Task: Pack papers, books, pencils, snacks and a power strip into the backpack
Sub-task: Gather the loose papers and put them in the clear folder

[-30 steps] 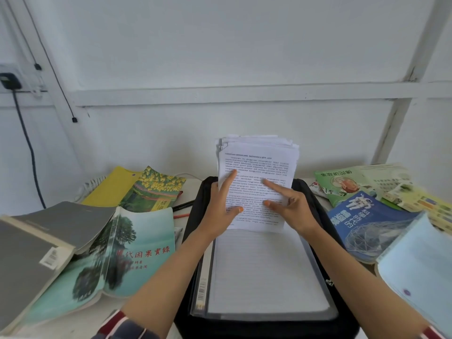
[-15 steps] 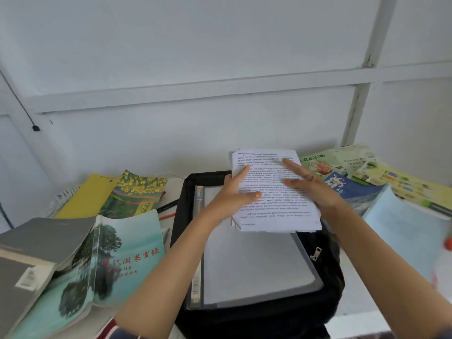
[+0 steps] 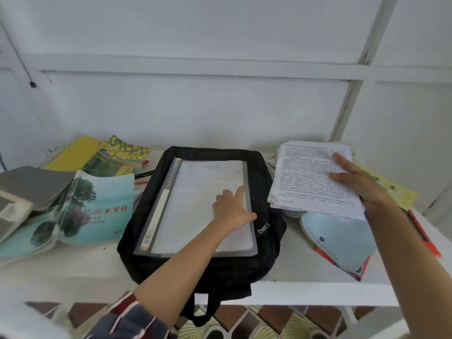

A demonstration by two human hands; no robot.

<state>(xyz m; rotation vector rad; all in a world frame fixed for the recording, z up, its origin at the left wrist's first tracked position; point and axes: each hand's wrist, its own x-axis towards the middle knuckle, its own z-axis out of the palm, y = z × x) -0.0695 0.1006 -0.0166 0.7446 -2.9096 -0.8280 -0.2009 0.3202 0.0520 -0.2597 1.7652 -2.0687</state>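
I've swung the paper stack [image 3: 310,177] out to the backpack's [image 3: 261,172] right, pinched by fingers of my right hand [image 3: 359,184]; left hand [image 3: 232,209] fingers curl on the folder's [image 3: 195,216] right edge, atop the backpack.

Bright, even daylight; soft faint shadows; wide-angle bending at edges; slight blur.
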